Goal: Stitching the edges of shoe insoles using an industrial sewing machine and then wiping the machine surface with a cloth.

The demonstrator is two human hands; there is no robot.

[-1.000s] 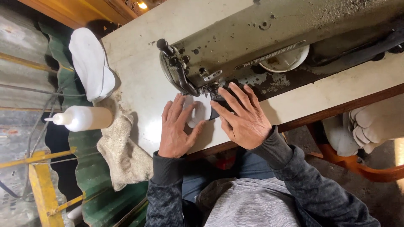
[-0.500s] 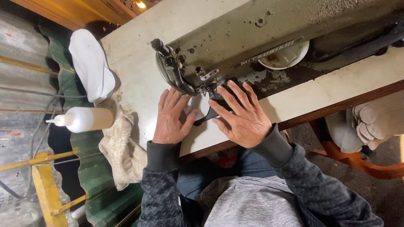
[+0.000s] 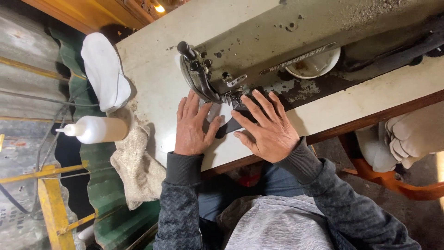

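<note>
Moved: both hands stayed flat; the view slid a little since before.
Left hand (image 3: 193, 126): lay open, fingers spread, pressing the white piece (image 3: 224, 112).
White piece: sat mid-frame under the sewing machine (image 3: 259, 55) needle; looked thin, soft, light. Best held flat near its edges.
Right hand (image 3: 267, 128): open, pressing the dark strip (image 3: 230, 127).

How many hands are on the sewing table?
2. The left hand lies flat on the white piece beside the sewing machine; the right hand presses next to it.
</note>
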